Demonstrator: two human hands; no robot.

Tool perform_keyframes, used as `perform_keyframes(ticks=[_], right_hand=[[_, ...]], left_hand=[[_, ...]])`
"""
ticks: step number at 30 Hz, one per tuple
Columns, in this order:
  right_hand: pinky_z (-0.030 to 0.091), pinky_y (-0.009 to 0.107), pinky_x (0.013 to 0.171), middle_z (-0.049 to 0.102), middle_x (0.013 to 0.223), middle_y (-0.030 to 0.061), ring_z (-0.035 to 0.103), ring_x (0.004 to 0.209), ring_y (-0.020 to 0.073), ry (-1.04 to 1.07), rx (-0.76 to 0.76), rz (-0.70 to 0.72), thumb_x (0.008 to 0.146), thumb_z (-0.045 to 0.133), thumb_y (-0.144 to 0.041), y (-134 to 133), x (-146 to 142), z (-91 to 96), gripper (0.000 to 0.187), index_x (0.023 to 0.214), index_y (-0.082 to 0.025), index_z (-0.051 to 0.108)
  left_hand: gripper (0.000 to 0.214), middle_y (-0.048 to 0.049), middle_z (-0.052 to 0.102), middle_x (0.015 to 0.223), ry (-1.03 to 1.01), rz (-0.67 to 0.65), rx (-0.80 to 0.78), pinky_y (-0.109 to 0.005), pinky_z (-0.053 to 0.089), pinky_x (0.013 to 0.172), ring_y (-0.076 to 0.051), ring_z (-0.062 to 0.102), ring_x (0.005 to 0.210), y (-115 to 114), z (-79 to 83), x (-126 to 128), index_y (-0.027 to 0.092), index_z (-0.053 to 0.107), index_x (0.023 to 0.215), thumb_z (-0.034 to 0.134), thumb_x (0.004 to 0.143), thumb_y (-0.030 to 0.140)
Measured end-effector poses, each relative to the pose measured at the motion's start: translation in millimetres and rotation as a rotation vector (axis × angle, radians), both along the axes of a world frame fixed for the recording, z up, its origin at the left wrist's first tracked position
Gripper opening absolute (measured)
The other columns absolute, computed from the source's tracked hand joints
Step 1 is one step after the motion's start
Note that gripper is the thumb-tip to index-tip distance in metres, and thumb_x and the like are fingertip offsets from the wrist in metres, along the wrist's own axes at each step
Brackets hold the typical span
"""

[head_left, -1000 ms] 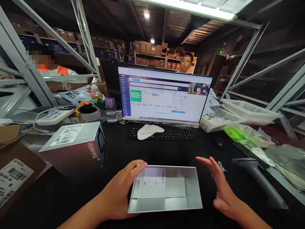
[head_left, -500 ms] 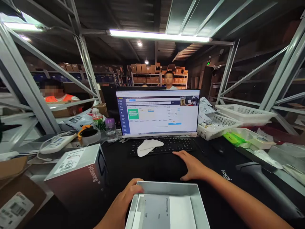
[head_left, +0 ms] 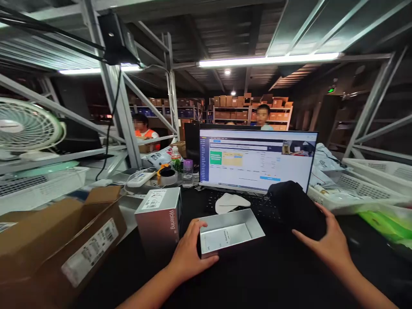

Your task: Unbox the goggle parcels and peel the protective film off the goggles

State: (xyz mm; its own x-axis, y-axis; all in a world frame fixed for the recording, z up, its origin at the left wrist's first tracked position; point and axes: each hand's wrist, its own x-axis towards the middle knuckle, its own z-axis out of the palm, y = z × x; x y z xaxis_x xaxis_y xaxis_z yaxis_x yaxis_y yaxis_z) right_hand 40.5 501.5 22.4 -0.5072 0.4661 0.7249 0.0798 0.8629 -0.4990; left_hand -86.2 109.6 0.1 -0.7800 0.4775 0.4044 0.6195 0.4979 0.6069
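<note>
My left hand (head_left: 189, 254) grips the near left corner of an open silver box (head_left: 238, 223) that lies on the black desk mat, with a white card inside it. My right hand (head_left: 328, 245) holds a black soft bundle (head_left: 294, 207), raised in front of the lower right corner of the monitor (head_left: 254, 159). To the left of the open box a taller silver box (head_left: 159, 219) with a label on top stands upright. A white flat piece (head_left: 231, 201) lies on the keyboard behind the open box.
A brown cardboard box (head_left: 61, 242) with a barcode label fills the near left. A fan (head_left: 25, 128) stands on the left rack. White baskets (head_left: 365, 185) and a green packet (head_left: 388, 221) lie at the right. A tape roll and a bottle (head_left: 187, 172) stand left of the monitor. Two people stand behind.
My right hand has moved from beside the keyboard to the right and now holds up the black bundle. My left hand stays on the open box. The view has swung left.
</note>
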Motion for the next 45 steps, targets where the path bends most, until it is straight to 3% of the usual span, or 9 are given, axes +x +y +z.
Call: perform_keyframes(ticks=[6, 11, 13, 19, 31, 35, 38, 41, 45], right_hand=[[0.057, 0.051, 0.078, 0.055, 0.126, 0.0157, 0.062, 0.108, 0.0405, 0.024, 0.314, 0.039, 0.079, 0.067, -0.060, -16, 5, -15.1, 0.082, 0.147, -0.025, 0.038], [0.059, 0.046, 0.076, 0.056, 0.124, 0.0113, 0.065, 0.105, 0.0346, 0.071, 0.511, 0.115, 0.086, 0.066, -0.041, -30, 9, -21.4, 0.068, 0.145, -0.031, 0.034], [0.060, 0.046, 0.079, 0.056, 0.125, 0.0103, 0.064, 0.107, 0.0337, 0.077, 0.531, 0.146, 0.086, 0.066, -0.038, -34, 10, -22.4, 0.067, 0.144, -0.032, 0.034], [0.060, 0.046, 0.079, 0.055, 0.126, 0.0102, 0.064, 0.107, 0.0335, 0.063, 0.517, 0.149, 0.084, 0.067, -0.039, -35, 10, -24.3, 0.069, 0.144, -0.031, 0.033], [0.059, 0.049, 0.081, 0.055, 0.125, 0.0129, 0.064, 0.105, 0.0344, 0.186, 0.422, 0.111, 0.081, 0.073, -0.045, -32, 10, -15.1, 0.080, 0.146, -0.029, 0.030], [0.059, 0.050, 0.085, 0.056, 0.126, 0.0120, 0.064, 0.108, 0.0340, 0.197, 0.495, 0.160, 0.080, 0.076, -0.037, -32, 11, -16.8, 0.079, 0.145, -0.031, 0.032], [0.059, 0.049, 0.087, 0.055, 0.126, 0.0099, 0.063, 0.113, 0.0331, 0.213, 0.613, 0.287, 0.079, 0.076, -0.026, -34, 14, -20.1, 0.074, 0.141, -0.033, 0.037], [0.060, 0.048, 0.087, 0.055, 0.123, 0.0065, 0.062, 0.116, 0.0317, 0.207, 0.737, 0.408, 0.079, 0.072, -0.018, -41, 17, -25.1, 0.062, 0.133, -0.035, 0.047], [0.060, 0.045, 0.089, 0.058, 0.118, 0.0034, 0.063, 0.114, 0.0272, 0.199, 0.822, 0.368, 0.080, 0.059, -0.003, -55, 19, -32.7, 0.058, 0.126, -0.039, 0.057]], left_hand=[[0.059, -0.0122, 0.036, 0.137, 0.023, 0.200, 0.057, -0.057, 0.043, 0.107, -0.035, 0.047, 0.130, 9, -4.4, 9, 0.025, 0.040, 0.121, 0.073, 0.072, 0.030], [0.043, -0.0157, 0.018, 0.150, 0.085, 0.220, 0.078, -0.057, 0.038, 0.111, -0.037, 0.034, 0.142, 9, -0.6, 13, 0.022, 0.045, 0.116, 0.067, 0.079, 0.023], [0.033, -0.0130, 0.015, 0.154, 0.110, 0.210, 0.079, -0.054, 0.040, 0.109, -0.036, 0.033, 0.143, 8, 1.1, 15, 0.023, 0.049, 0.107, 0.066, 0.079, 0.021], [0.034, -0.0134, 0.032, 0.140, 0.147, 0.246, 0.090, -0.059, 0.043, 0.104, -0.041, 0.043, 0.132, 9, 1.8, 29, 0.022, 0.051, 0.087, 0.077, 0.068, 0.025], [0.027, -0.0149, 0.034, 0.155, 0.120, -0.040, 0.094, -0.051, 0.044, 0.110, -0.035, 0.045, 0.138, 5, -1.8, 7, 0.022, 0.053, 0.086, 0.077, 0.074, 0.022], [0.011, -0.0137, 0.034, 0.155, 0.170, 0.001, 0.105, -0.054, 0.040, 0.113, -0.034, 0.043, 0.140, 10, -1.4, 4, 0.021, 0.055, 0.084, 0.065, 0.085, 0.020], [0.008, -0.0124, 0.033, 0.153, 0.202, 0.068, 0.119, -0.057, 0.038, 0.115, -0.033, 0.043, 0.139, 15, -0.6, -6, 0.020, 0.056, 0.083, 0.057, 0.091, 0.021], [0.003, -0.0139, 0.028, 0.154, 0.211, 0.153, 0.146, -0.062, 0.036, 0.113, -0.038, 0.037, 0.142, 21, -1.8, -18, 0.019, 0.057, 0.092, 0.056, 0.090, 0.021], [0.039, -0.0176, 0.023, 0.154, 0.227, 0.187, 0.212, -0.065, 0.030, 0.116, -0.038, 0.027, 0.147, 22, -1.8, -12, 0.020, 0.045, 0.125, 0.058, 0.088, 0.023]])
